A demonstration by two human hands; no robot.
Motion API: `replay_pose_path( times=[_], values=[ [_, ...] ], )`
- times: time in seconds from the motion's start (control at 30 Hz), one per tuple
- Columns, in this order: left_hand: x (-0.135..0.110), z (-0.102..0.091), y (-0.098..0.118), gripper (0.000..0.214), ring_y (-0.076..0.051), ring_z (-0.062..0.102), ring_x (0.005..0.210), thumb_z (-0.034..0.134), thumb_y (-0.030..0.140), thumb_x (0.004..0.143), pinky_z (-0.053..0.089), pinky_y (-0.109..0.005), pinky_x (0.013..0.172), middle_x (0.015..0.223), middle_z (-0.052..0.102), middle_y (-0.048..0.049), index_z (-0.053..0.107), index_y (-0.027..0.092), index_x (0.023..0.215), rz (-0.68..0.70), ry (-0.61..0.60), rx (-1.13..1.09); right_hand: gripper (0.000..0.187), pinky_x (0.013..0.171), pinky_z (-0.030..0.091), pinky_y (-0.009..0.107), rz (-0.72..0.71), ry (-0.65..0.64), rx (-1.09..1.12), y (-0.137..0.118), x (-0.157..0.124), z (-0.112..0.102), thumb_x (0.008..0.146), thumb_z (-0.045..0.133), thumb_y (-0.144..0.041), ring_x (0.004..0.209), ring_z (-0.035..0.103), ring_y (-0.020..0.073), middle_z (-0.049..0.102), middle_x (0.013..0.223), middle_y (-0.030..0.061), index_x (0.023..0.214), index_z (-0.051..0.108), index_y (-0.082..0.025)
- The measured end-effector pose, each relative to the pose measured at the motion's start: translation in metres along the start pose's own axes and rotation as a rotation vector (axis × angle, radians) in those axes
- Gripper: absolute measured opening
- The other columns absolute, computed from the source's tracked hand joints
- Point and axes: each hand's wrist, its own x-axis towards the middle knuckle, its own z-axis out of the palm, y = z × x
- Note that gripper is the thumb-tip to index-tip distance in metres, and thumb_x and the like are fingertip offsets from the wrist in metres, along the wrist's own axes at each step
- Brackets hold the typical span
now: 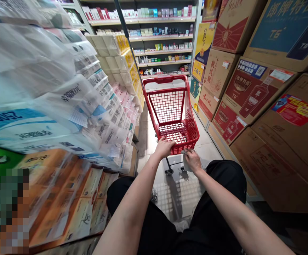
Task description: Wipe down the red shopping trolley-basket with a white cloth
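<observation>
A small red plastic shopping cart point(193, 127) stands in front of me, with its grid-walled basket and wheels visible. My left hand point(165, 147) is closed over its near rim at the left, fingers curled onto the edge. Lower and to the right, my right hand point(192, 160) is at the bottom of the near side, fingers bent together. A small pale bit shows at those fingertips, too small to name. A dark pole point(129, 39) rises along the cart's left side. My knees, in black trousers, flank the cart's near end.
Wrapped tissue packs point(106, 131) are stacked along the left, with orange packs point(82, 198) lower down. Large cardboard cartons point(249, 88) line the right. Shelves of small boxes and bottles point(167, 52) close off the far end. Pale tiled floor point(209, 147) runs between.
</observation>
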Motion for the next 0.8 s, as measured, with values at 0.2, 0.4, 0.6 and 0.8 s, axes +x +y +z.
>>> replay_pose_path(
  times=[0.2, 0.4, 0.6, 0.8],
  values=[
    [0.001, 0.002, -0.001, 0.027, -0.022, 0.058, 0.1, 0.049, 0.021, 0.077, 0.027, -0.042, 0.101, 0.104, 0.069, -0.0033, 0.058, 0.026, 0.102, 0.028, 0.03, -0.006, 0.033, 0.07, 0.043, 0.03, 0.331, 0.18, 0.097, 0.027, -0.008, -0.01, 0.085, 0.045, -0.035, 0.078, 0.06, 0.0212, 0.067, 0.091, 0.0092, 0.107, 0.063, -0.018],
    [0.003, 0.002, 0.005, 0.027, -0.022, 0.058, 0.101, 0.049, 0.02, 0.078, 0.029, -0.04, 0.1, 0.107, 0.068, -0.0021, 0.057, 0.025, 0.103, 0.038, 0.019, -0.001, 0.033, 0.071, 0.041, 0.03, 0.406, 0.291, 0.141, 0.012, 0.016, -0.003, 0.084, 0.047, -0.042, 0.077, 0.059, 0.0211, 0.067, 0.086, 0.0109, 0.094, 0.066, -0.017],
    [0.003, 0.002, 0.004, 0.027, -0.022, 0.058, 0.099, 0.049, 0.021, 0.078, 0.029, -0.04, 0.098, 0.105, 0.068, -0.0021, 0.056, 0.026, 0.104, 0.017, 0.02, -0.004, 0.038, 0.083, 0.043, 0.031, 0.238, 0.2, 0.164, 0.016, 0.008, 0.002, 0.088, 0.04, -0.034, 0.097, 0.058, 0.0211, 0.06, 0.112, 0.0115, 0.114, 0.063, -0.019],
    [0.002, 0.002, 0.001, 0.024, -0.021, 0.059, 0.098, 0.049, 0.021, 0.078, 0.029, -0.039, 0.098, 0.103, 0.069, -0.0022, 0.057, 0.026, 0.1, 0.013, 0.031, -0.012, 0.032, 0.081, 0.045, 0.028, 0.215, -0.045, 0.088, 0.043, -0.01, -0.011, 0.082, 0.049, -0.028, 0.09, 0.06, 0.0189, 0.065, 0.098, 0.0059, 0.108, 0.066, -0.022]
  ],
)
